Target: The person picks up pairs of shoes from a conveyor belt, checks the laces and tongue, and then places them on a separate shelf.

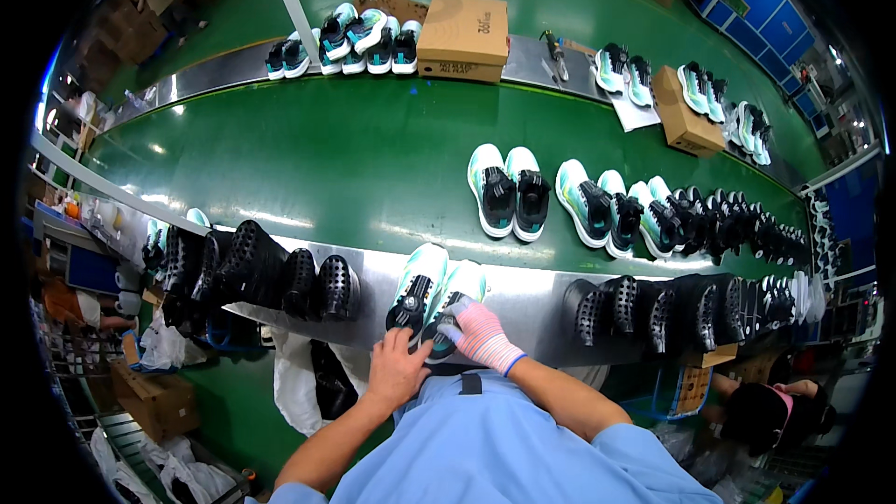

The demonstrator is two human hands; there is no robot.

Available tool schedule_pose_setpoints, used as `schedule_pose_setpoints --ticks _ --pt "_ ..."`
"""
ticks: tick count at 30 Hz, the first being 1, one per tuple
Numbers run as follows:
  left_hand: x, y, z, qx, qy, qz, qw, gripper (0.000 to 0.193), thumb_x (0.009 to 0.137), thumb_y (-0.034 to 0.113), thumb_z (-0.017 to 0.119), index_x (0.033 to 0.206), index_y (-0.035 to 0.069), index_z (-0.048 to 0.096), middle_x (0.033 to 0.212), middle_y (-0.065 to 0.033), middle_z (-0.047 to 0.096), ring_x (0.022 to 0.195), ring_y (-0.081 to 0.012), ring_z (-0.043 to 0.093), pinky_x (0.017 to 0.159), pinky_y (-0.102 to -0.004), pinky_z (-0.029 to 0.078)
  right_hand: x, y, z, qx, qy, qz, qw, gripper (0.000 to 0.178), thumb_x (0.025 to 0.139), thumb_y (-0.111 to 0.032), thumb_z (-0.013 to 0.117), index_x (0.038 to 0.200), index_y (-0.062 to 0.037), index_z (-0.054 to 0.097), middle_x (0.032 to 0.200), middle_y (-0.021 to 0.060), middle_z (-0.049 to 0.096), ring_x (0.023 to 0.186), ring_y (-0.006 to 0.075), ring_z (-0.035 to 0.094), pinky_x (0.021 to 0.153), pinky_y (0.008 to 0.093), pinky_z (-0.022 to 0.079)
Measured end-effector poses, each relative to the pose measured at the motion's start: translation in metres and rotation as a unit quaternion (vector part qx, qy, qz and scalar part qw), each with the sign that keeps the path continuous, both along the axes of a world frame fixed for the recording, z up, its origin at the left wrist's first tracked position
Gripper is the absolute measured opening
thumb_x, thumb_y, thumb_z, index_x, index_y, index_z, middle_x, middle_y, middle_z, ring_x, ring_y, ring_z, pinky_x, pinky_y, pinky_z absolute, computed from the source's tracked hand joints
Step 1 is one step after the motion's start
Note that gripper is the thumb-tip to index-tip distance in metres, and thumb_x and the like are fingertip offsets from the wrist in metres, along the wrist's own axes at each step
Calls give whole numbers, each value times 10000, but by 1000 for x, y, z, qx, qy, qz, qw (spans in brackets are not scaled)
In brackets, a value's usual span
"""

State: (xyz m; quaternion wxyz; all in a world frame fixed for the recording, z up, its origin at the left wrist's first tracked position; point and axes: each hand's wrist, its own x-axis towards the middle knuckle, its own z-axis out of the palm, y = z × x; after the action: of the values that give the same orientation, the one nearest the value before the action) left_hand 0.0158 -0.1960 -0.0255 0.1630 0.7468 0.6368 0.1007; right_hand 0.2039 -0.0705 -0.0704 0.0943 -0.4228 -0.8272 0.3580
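Note:
A pair of mint-and-white sneakers with black collars and a round dial stands in front of me on the metal ledge, toes pointing away. My bare left hand (397, 369) is at their heels, its fingers bent against the left sneaker (416, 285) and its thumb close to the right one. My right hand (483, 336), in a pink-and-white striped glove, has its fingers closed over the collar and dial of the right sneaker (464, 282). The right sneaker's inside is partly hidden by that hand.
Black, dotted, shoe-shaped pieces (250, 261) line the metal ledge (523, 303) on both sides. Beyond it, a row of similar sneakers (583, 201) stands on the green belt (308, 149). A far shelf holds more sneakers and a cardboard box (464, 37). Another person (775, 415) is at lower right.

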Motion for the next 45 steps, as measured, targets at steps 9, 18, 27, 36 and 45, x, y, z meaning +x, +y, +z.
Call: schedule_pose_setpoints --ticks 9,18,27,36,45 --pt "20 39 -10 -177 89 1 980 437 812 481 829 1075 135 781 1119 -167 633 1130 -363 590 821 -503 562 11 29 34 -172 72 -79 979 424 935 -357 735 1218 -44 706 1090 216 716 976 348 713 874 425 567" --pt "26 84 73 -103 16 63 993 467 845 523 785 1060 109 772 988 -185 678 1010 -372 660 777 -491 589 37 91 43 -154 248 -252 923 320 993 -233 688 1230 -20 717 931 74 729 800 129 665 772 307 554" --pt "-62 203 122 -5 84 177 981 458 851 443 801 1117 75 740 1024 -209 689 1048 -390 657 842 -497 580 28 100 32 -178 226 -220 932 281 1003 -220 653 1190 -24 729 909 76 707 715 156 698 666 300 569" --pt "-49 121 167 -24 -128 124 984 438 893 491 748 1068 91 708 970 -154 630 1002 -372 629 778 -497 558 30 118 41 -202 246 -245 916 257 1013 -176 626 1165 20 697 912 77 706 694 126 649 632 290 565" --pt "-114 -119 331 93 -7 409 908 429 669 346 957 945 68 781 917 -125 690 880 -332 664 788 -420 520 35 139 59 -228 239 -138 934 329 1025 -244 642 1213 26 653 909 74 665 681 129 610 624 286 544"
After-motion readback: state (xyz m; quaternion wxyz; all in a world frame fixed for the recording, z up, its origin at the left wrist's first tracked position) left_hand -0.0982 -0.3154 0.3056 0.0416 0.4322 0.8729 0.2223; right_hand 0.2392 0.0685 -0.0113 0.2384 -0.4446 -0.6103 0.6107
